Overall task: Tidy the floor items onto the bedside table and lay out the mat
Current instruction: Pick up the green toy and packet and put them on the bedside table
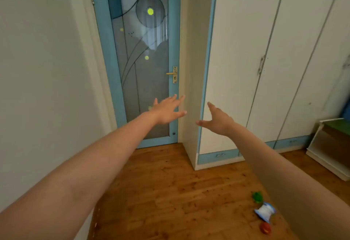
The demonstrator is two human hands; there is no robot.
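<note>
Empty left hand (166,110), right hand (217,119), outstretched

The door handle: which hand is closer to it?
Left. The left hand is stretched out just below the door handle, fingertips overlapping the door's frame in this view. The right hand is further right, in front of the wardrobe.

Wooden plank floor (170,192), pale wall (47,69) left, blue-framed patterned glass door (144,60) with brass handle (173,74), white wardrobe (265,50) right.
</note>
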